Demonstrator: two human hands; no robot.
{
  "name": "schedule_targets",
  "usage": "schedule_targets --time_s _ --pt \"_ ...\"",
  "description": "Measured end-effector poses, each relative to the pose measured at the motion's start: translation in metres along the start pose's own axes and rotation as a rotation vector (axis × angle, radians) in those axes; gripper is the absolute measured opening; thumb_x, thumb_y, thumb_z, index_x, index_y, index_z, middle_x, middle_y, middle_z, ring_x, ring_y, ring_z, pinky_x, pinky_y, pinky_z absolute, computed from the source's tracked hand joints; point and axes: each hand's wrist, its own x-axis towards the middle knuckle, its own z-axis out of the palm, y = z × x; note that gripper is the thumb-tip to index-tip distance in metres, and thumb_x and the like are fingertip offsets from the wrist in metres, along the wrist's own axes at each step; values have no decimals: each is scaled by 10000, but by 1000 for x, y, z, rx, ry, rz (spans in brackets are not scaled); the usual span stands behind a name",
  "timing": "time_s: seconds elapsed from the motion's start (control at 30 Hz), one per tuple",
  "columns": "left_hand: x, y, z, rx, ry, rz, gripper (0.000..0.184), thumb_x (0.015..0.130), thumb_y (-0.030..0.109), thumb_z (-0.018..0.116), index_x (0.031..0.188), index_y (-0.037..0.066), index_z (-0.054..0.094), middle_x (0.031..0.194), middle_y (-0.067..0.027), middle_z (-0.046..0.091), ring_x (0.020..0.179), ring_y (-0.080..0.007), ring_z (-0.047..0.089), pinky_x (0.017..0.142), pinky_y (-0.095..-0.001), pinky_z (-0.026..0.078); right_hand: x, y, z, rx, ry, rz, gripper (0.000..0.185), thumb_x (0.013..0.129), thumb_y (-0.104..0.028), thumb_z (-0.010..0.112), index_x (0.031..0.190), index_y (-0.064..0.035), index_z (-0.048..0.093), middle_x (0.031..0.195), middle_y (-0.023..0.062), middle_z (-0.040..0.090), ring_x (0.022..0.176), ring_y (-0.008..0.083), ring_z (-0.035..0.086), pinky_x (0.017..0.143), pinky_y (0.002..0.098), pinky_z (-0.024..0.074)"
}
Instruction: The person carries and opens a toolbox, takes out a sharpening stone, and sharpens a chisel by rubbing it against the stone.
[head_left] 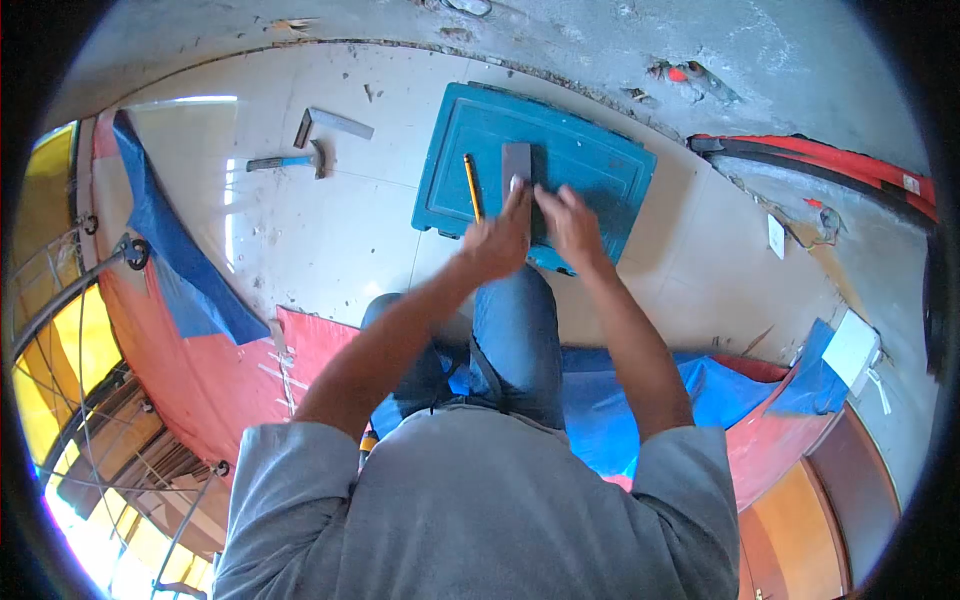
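A flat grey-brown strip of wood (516,160) lies over a teal plastic case (600,165) on the floor in front of my knees. My left hand (495,245) is closed around the strip's near part, its thumb or finger resting on the top face. Beside that hand, a yellow and black pencil (472,187) points away from me; whether the hand grips its near end is unclear. My right hand (572,225) is at the strip's right edge, fingers curled together and slightly blurred. Anything inside those fingers is hidden.
On the tiled floor to the left lie a hammer (285,162) with a blue handle and a try square (335,125). Blue sheeting (190,250) and red sheeting (190,350) cover the floor's left side. A rough concrete wall (780,60) curves round the far side.
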Motion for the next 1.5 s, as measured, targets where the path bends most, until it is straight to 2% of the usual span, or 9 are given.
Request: schedule_targets --time_s 0.2,0.3,0.47,0.73,0.93,1.07,1.13,1.33,1.5 --pt "-18 6 50 -86 59 89 806 908 195 585 1602 -47 253 1675 -305 185 1202 -450 654 814 -429 630 -34 22 -3 38 13 -36 381 896 -54 653 1270 -105 701 961 174 589 881 413 635 736 506 534" --pt "24 -10 9 7 149 147 725 929 179 551 1576 -46 313 1647 -283 289 919 -396 751 731 -461 614 -7 -3 3 45 97 64 396 892 -44 651 1280 -109 700 964 177 598 886 414 636 742 500 537" --pt "-59 23 23 -67 -148 -39 793 911 161 563 1605 -43 239 1672 -271 244 932 -398 752 777 -504 608 -89 -5 15 63 -74 -2 409 880 -47 662 1283 -102 695 952 169 595 887 405 636 745 502 536" --pt "-16 -1 11 -85 -5 35 826 928 181 563 1623 -18 163 1670 -285 218 1059 -474 698 832 -543 610 -31 -12 13 73 96 79 435 882 -40 647 1309 -110 685 941 168 583 883 411 630 759 510 536" --pt "-69 24 40 -105 0 101 756 931 221 573 1584 -42 298 1645 -296 284 1181 -454 657 830 -469 618 -72 3 2 45 -143 20 415 892 -49 641 1302 -96 684 945 171 581 883 408 629 743 505 527" --pt "-10 -2 23 -14 332 286 763 924 216 586 1576 -58 301 1632 -325 284 1053 -437 718 730 -484 629 -20 -6 4 43 63 50 416 892 -51 642 1306 -90 673 944 170 579 869 403 625 741 500 523" --pt "-32 9 2 -39 -26 45 775 907 196 589 1574 -68 297 1636 -334 263 1044 -431 725 693 -482 632 -42 -15 7 47 56 71 439 884 -47 653 1318 -106 669 946 170 579 878 401 628 742 498 525" --pt "-39 20 13 -93 -64 66 756 915 207 576 1565 -73 309 1670 -290 222 1170 -417 671 827 -472 614 -58 8 -2 -16 -213 26 455 875 -46 665 1324 -118 670 979 177 596 911 401 642 762 490 547" --pt "53 -28 -14 104 194 204 775 944 226 567 1579 -87 253 1675 -270 229 1280 -435 609 903 -518 593 44 4 8 27 159 45 464 879 -73 665 1341 -118 664 1016 188 609 924 426 641 767 521 549"
